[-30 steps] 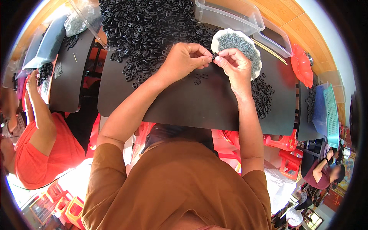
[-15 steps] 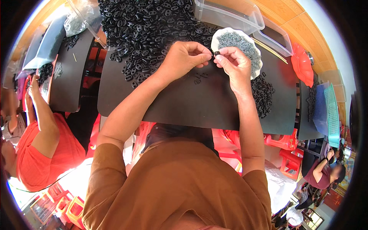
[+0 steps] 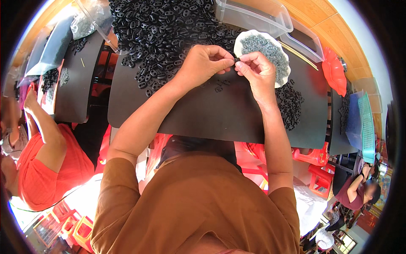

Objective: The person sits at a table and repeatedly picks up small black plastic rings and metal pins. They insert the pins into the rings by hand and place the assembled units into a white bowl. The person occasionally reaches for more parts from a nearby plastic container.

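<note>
Above the dark table my two hands meet at the fingertips. A small black plastic piece [image 3: 237, 59] shows between them, pinched by the thumb and fingers of my right hand [image 3: 259, 73]. My left hand [image 3: 202, 63] is closed in a pinch against that piece; whatever its own fingertips grip is too small to make out. Behind my left hand spreads a big heap of black oval two-holed plastic pieces [image 3: 156, 29]. A white scalloped dish [image 3: 285, 80] of small greyish spring-like parts stands just behind my right hand. Several small black loops [image 3: 219, 88] lie below the fingers.
A pile of little black parts [image 3: 289, 103] lies right of my right forearm. Clear plastic bins [image 3: 253, 17], thin sticks [image 3: 298, 55] and a red dish [image 3: 334, 71] line the far right. To the left, a person in red [image 3: 55, 165] sits by another table [image 3: 74, 93].
The black piece has turned and shifted slightly left, meeting my left fingertips, so less of it shows. Both hands otherwise stay nearly in place. The person at left has moved an arm.
</note>
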Demonstrator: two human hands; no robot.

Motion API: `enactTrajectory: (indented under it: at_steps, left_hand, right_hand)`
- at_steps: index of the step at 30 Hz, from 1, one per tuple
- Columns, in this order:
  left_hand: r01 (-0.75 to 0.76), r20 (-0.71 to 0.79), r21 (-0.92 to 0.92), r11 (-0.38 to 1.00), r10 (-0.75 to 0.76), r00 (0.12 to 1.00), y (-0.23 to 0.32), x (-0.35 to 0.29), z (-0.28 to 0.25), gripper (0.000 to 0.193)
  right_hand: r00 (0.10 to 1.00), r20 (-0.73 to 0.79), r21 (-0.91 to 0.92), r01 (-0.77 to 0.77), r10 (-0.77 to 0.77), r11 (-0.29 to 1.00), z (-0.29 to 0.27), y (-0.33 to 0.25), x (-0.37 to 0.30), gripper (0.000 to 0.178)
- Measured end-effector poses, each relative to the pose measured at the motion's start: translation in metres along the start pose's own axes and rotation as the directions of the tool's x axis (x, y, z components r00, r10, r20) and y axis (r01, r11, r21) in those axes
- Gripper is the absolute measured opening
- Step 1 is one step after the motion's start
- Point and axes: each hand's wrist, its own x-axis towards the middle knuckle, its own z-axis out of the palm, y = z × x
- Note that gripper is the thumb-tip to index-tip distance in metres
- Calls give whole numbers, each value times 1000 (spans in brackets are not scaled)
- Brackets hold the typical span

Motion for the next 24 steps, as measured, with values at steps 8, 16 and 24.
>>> enactTrajectory:
  at_steps: [8,16,24]
  left_hand:
    - [-4,-7,17,1000,4,1000,-8,2,1,12]
    - [32,61,57,998,-36,997,6,0,-4,13]
    - [-33,133,80,996,22,991,8,-7,-21,14]
  right_hand:
    - [996,-42,-105,77,-82,992,8,8,-4,7]
    - [994,7,-303,107,-110,947,7,-1,-5,12]
    - [998,48,-67,-27,30,997,13,-2,-9,12]
